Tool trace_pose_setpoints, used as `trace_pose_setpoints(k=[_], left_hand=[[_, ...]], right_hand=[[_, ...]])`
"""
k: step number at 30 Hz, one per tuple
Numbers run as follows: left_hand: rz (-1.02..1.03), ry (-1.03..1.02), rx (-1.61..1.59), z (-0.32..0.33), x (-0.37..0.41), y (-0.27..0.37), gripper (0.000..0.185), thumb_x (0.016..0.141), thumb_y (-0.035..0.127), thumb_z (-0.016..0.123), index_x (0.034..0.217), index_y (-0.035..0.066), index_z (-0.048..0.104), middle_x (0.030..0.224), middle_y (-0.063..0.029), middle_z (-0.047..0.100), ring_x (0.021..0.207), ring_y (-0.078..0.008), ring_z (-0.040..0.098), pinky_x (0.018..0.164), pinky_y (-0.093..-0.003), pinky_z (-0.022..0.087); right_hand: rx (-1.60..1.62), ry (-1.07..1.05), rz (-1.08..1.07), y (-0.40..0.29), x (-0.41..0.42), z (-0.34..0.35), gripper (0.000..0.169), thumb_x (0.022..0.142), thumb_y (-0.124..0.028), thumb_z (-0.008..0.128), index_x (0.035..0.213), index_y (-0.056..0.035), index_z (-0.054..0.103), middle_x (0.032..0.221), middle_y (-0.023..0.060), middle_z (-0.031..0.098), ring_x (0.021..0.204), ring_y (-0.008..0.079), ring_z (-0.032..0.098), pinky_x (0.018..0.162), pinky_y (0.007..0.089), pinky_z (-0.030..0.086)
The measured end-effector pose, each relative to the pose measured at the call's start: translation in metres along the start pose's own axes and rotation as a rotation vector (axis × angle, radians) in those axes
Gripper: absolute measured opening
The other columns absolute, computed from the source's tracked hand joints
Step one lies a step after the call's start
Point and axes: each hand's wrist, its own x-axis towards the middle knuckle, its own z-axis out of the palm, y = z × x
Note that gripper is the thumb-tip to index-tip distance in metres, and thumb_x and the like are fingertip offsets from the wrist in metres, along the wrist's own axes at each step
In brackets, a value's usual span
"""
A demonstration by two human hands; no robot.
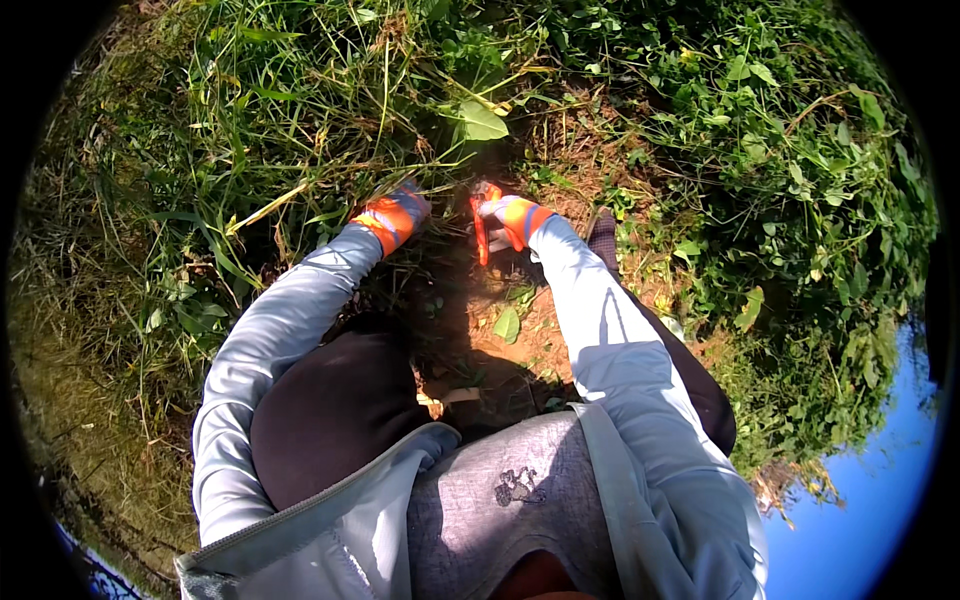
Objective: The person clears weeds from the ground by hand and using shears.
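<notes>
My left hand (396, 215), in an orange and grey glove, is closed around grass stems (360, 193) at the edge of the thick weeds. A short gap to the right, my right hand (517, 222) wears a matching glove. It grips a hand tool with a red handle (481, 232); the tool's working end is blurred and dark, so its exact kind is unclear. Beneath and between both hands runs a shaded strip of reddish soil (450, 300). A broad green leaf (482, 121) stands just beyond them.
Dense grass (247, 112) crowds the left, and leafy vines (780, 165) spread over the right. My shoe (603, 238) rests beside my right wrist. A loose leaf (507, 325) and a pale stick (454, 395) lie on the soil between my bent legs (337, 412).
</notes>
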Motion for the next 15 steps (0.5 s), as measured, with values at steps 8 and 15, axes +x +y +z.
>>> trace_pose_setpoints(k=[8, 15], left_hand=[[-0.174, -0.145, -0.136, 0.006, -0.004, -0.007, 0.027, 0.076, 0.019, 0.055, 0.102, 0.013, 0.061, 0.125, -0.0203, 0.048, 0.122, -0.0376, 0.039, 0.1, -0.0404, 0.035], [-0.103, -0.09, -0.021, 0.02, -0.007, -0.017, 0.025, 0.078, 0.018, 0.054, 0.099, 0.007, 0.061, 0.117, -0.0196, 0.052, 0.112, -0.036, 0.048, 0.094, -0.039, 0.04]], right_hand=[[0.186, 0.226, 0.001, 0.021, 0.005, 0.026, 0.014, 0.088, -0.019, 0.052, 0.088, -0.0052, 0.056, 0.076, 0.0078, 0.058, 0.063, 0.0209, 0.059, 0.05, 0.0342, 0.048], [0.359, 0.212, 0.067, 0.031, -0.023, 0.054, 0.016, 0.089, -0.019, 0.051, 0.088, -0.0039, 0.055, 0.075, 0.0099, 0.06, 0.059, 0.0223, 0.059, 0.048, 0.0342, 0.049]])
